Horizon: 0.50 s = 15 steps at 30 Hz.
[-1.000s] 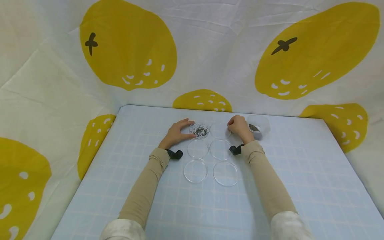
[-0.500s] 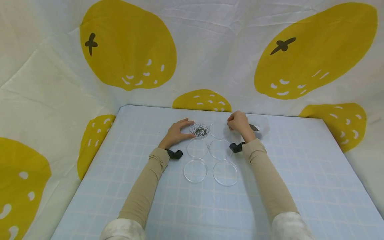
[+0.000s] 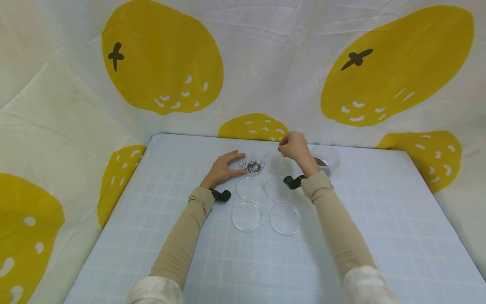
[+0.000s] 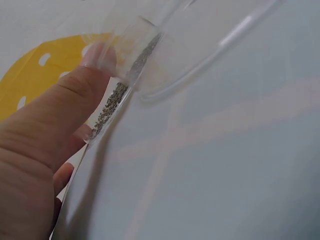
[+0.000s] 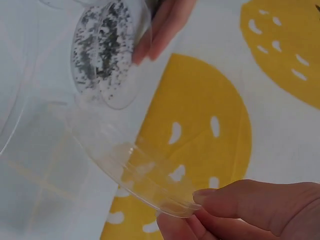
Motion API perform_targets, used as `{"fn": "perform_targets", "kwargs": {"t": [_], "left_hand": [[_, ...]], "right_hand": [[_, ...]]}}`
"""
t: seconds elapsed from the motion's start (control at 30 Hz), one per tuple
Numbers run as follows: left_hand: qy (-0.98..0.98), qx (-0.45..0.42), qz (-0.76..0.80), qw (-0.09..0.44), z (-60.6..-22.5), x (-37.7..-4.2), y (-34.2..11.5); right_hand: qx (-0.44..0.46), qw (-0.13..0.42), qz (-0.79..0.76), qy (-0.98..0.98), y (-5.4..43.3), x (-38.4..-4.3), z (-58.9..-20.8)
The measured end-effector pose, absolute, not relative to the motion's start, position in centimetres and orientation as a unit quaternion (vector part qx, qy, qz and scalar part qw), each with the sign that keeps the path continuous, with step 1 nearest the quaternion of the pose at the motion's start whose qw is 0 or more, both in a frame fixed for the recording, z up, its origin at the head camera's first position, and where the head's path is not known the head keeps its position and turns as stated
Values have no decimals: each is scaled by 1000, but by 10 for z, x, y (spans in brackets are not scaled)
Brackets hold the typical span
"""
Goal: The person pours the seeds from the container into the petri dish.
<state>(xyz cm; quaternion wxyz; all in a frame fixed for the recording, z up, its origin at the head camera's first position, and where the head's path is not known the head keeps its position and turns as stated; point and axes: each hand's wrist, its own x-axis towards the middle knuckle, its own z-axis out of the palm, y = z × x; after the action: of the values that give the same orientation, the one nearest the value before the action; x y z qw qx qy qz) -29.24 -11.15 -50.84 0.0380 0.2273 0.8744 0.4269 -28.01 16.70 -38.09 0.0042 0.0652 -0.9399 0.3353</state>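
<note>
My left hand (image 3: pixel 224 170) holds a clear petri dish (image 3: pixel 252 165) by its left side, thumb and fingers around the rim. Dark grains lie scattered over the dish's bottom; in the left wrist view they show as a band behind the clear wall, beside the thumb (image 4: pixel 75 90). My right hand (image 3: pixel 295 147) pinches the edge of a clear round petri dish lid (image 5: pixel 132 165) between thumb and fingertips. The lid is raised and tilted, its far side close to the grain-filled dish in the right wrist view.
Several clear round dish pieces lie in front of the hands, among them a near-left one (image 3: pixel 247 216) and a near-right one (image 3: pixel 284 219). A clear plastic container (image 3: pixel 332 156) with dark grains stands right of my right hand. Patterned cloth (image 3: pixel 258 84) hangs behind the table.
My right hand has lifted the clear lid off the table at the back right and moved it up and leftward towards the dish with grains. My left hand has stayed in place.
</note>
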Motion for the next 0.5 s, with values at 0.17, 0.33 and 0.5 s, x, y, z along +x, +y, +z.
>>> {"fn": "perform_targets", "kwargs": {"t": [0.17,0.33,0.5], "left_hand": [[876,225,426,38,-508,-292,-112],[876,226,424,34,-509,-293,-112],[876,231,423,27,-511,-294,-112]], "right_hand": [[94,27,315,-944,148,-277,-375],[118,53,303,-944,126,-273,-373],[126,52,262,-955,102,-266,-376]]}}
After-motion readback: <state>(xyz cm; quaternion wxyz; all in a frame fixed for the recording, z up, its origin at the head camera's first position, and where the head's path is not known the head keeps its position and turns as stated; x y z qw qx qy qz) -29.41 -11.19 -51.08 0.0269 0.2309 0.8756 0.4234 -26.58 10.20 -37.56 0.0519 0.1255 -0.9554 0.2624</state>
